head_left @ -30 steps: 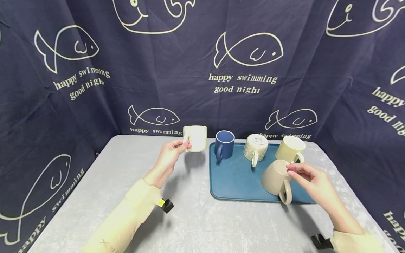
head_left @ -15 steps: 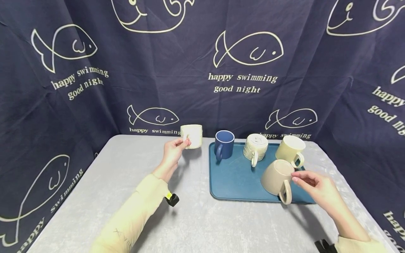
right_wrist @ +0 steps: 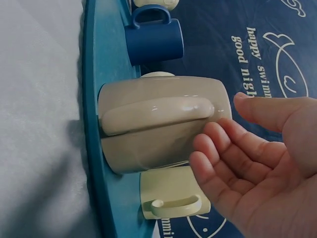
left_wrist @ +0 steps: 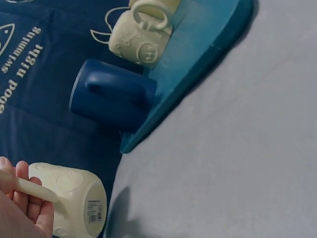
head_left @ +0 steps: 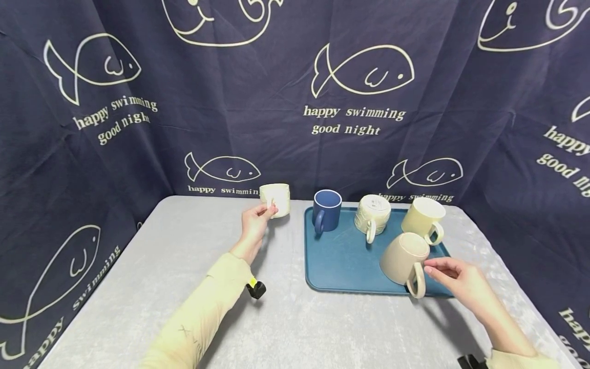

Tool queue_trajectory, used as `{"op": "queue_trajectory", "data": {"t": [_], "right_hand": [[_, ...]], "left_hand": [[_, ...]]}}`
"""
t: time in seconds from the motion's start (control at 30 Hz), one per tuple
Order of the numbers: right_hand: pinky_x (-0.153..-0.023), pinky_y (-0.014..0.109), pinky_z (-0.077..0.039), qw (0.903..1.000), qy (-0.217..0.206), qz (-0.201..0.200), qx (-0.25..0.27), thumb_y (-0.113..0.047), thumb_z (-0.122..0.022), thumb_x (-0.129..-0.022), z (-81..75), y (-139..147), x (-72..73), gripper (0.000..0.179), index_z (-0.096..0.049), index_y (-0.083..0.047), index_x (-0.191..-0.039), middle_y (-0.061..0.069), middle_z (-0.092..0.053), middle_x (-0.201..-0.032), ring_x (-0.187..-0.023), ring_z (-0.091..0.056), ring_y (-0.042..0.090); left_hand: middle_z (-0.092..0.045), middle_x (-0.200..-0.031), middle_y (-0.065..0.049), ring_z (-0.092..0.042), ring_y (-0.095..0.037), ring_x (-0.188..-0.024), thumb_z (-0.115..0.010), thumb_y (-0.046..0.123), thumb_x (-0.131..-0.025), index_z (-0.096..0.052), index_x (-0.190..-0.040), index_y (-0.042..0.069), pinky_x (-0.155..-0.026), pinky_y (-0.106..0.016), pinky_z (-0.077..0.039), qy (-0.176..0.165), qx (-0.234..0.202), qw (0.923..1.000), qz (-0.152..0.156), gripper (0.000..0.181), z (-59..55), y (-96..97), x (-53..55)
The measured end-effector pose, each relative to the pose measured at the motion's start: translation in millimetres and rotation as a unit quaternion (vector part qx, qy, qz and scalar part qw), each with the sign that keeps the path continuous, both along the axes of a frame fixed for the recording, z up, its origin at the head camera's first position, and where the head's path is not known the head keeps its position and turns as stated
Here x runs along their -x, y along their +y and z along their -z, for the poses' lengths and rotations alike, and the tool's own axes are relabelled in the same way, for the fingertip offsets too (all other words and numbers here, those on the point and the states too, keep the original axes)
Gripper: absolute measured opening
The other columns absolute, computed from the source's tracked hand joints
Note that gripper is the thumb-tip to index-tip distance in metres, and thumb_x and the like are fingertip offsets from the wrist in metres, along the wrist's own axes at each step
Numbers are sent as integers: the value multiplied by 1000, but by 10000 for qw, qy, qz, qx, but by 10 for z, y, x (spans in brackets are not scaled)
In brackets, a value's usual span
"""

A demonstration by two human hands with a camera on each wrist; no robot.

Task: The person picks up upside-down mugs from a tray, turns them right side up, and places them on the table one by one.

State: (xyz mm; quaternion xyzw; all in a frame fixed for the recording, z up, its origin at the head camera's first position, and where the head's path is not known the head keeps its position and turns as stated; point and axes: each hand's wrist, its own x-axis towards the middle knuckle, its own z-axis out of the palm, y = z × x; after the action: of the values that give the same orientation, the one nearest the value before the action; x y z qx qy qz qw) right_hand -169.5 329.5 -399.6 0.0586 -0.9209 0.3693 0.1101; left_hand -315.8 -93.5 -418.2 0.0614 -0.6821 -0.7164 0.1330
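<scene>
My left hand (head_left: 255,224) pinches the handle of a cream embossed mug (head_left: 276,199) and holds it just above the back of the table. A label shows on that mug's base in the left wrist view. On the blue tray (head_left: 341,271), a large beige mug (head_left: 400,261) stands upside down, its handle towards me. Beside this handle is my right hand (head_left: 461,281), thumb and loosely bent fingers apart in the right wrist view, gripping nothing. Whether the fingertips touch the beige mug, I cannot tell.
A dark blue mug (head_left: 327,211) stands upright at the tray's back left corner. Right of it, another cream embossed mug (head_left: 372,215) is upside down. A pale yellow mug (head_left: 421,218) stands upright behind the beige one. A fish-print curtain (head_left: 295,92) hangs behind the grey table (head_left: 295,328).
The cream mug in my left hand has shifted a little left, away from the tray. My right hand has moved from the beige mug's upturned base down beside its handle.
</scene>
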Motion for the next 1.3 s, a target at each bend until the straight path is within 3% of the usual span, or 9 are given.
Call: {"op": "queue_trajectory", "data": {"t": [0.27, 0.43, 0.57, 0.77, 1.03, 1.3], "right_hand": [[-64, 16, -49, 9976, -688, -46, -84, -24, -65, -89, 58, 6, -12, 31, -67, 1, -108, 8, -71, -94, -77, -58, -9], [-66, 19, -52, 9943, -951, -320, 354, -15, -61, -92, 96, 18, -7, 32, -62, 10, -111, 0, -71, -91, -77, -62, -4], [-68, 20, -53, 9906, -1178, -374, 586, -13, -61, -92, 128, 33, -3, 34, -59, 13, -113, -10, -69, -89, -75, -63, -1], [-70, 20, -50, 9839, -1660, -268, 598, -20, -62, -91, 165, 20, -12, 39, -59, 10, -116, 0, -70, -94, -76, -64, 3], [-70, 23, -51, 9821, -1681, -455, 719, -20, -62, -91, 202, -2, -21, 35, -60, 8, -112, 2, -70, -90, -76, -63, 3], [-70, 21, -52, 9809, -1595, -606, 938, -18, -65, -89, 249, -6, -25, 33, -62, 7, -110, 6, -71, -93, -79, -64, 2]], "left_hand": [[-73, -85, -5, -59, -5, -81, -69, 6, -84, -72, -94, -5, -72, -18, -43, -251, 52, 9996, -81, 15, 138, -15, 27], [-71, -83, 0, -53, -7, -74, -71, 9, -83, -73, -93, -3, -64, -21, -39, -337, 211, 9992, -61, 16, 157, -22, -11], [-71, -85, -3, -54, -7, -74, -72, 9, -81, -72, -94, -4, -66, -21, -41, -340, 410, 9986, 42, 18, 167, -19, -31], [-72, -92, -7, -59, -12, -86, -72, 9, -82, -72, -97, -1, -77, -26, -45, -716, 586, 9953, 285, 18, 164, -52, -71], [-72, -93, -8, -60, -21, -101, -72, 10, -82, -72, -98, 0, -91, -35, -42, -964, 689, 9917, 491, 19, 156, -106, -99], [-73, -92, -6, -60, -16, -92, -73, 9, -81, -73, -99, 2, -84, -31, -45, -1207, 912, 9862, 669, 19, 193, -153, -143]]}}
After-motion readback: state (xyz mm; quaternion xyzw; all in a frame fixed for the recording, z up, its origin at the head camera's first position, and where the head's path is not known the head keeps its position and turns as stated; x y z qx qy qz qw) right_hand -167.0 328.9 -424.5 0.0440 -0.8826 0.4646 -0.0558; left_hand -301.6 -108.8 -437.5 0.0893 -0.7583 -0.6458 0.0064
